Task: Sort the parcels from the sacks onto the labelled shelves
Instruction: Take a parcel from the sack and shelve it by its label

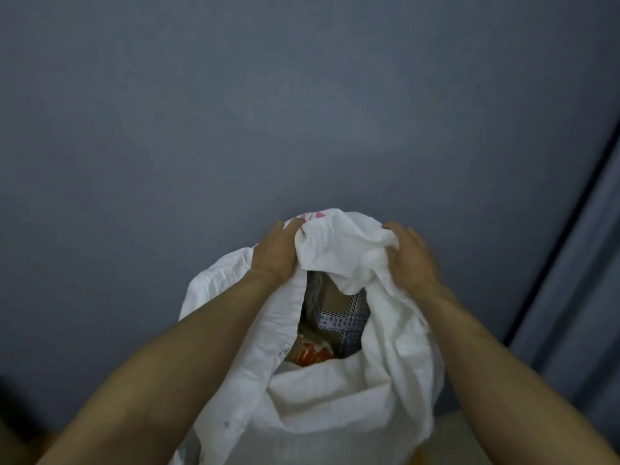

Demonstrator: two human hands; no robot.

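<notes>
— So, where is the sack now?
— The white sack (335, 397) stands on the grey-blue floor (201, 129), just in front of the person. Its mouth is open upward.
— And the hands?
— Both are at the far edge of the mouth. The left hand (275, 253) has its fingers curled into the cloth on the left side of this edge and grips it. The right hand (412, 256) grips the bunched cloth on the right side in the same way.
— Do the hands touch each other?
— No, they are apart. A thick fold of cloth is gathered between them.
— Can you see the parcels (335, 317)?
— Yes, they are inside the sack, below this fold. There is a brown box (335, 295) with black-and-white patterned tape, and nearer to the person a red and orange parcel (310, 355). They lie close together. I cannot tell if more lie under them.
— Is a hand on any parcel?
— No, both hold only the cloth.
</notes>
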